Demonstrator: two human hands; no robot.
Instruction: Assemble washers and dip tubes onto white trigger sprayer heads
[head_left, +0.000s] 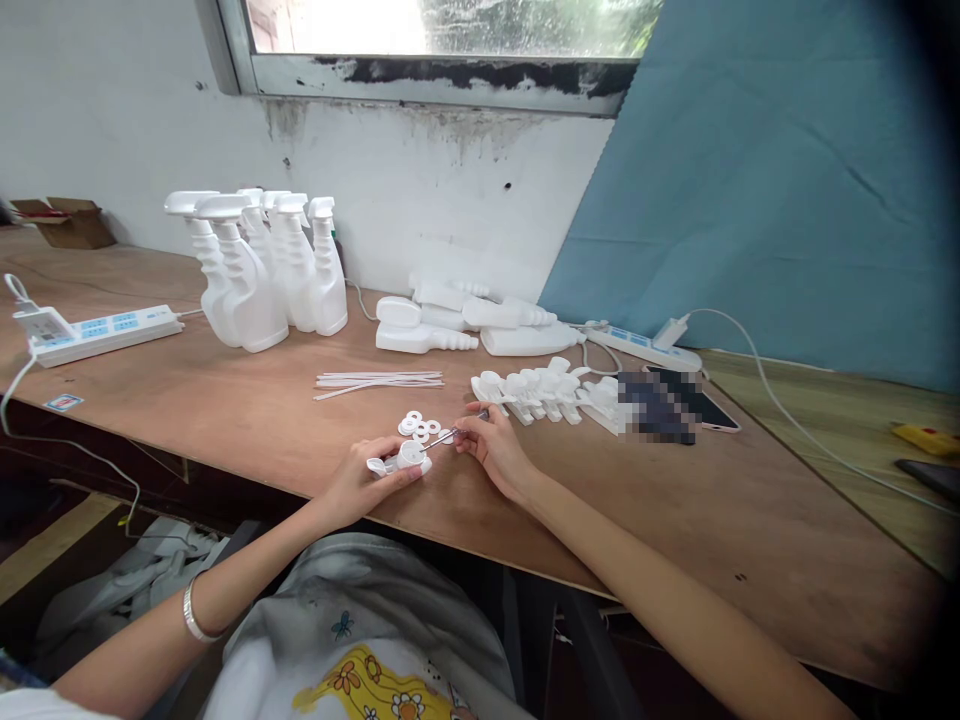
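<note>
My left hand [367, 482] grips a white trigger spray head [411, 456] above the table's front edge, its round opening turned up. My right hand [491, 448] is closed around a slim metal tool [445, 438], whose tip reaches into or over that opening; I cannot tell which. Just beyond the spray head lie several white ring washers [412, 424], close to the fingers. Thin white tubes [379, 381] are bunched loosely farther back. To the right of them, several more spray heads [529, 388] rest in a row.
Assembled spray bottles [247, 285] stand at the back left, and bottles without heads [427, 340] lie by the wall. Power strips sit left [112, 335] and right [637, 345], trailing cables. A phone [694, 400] lies at the right. A cardboard box [71, 222] is far left.
</note>
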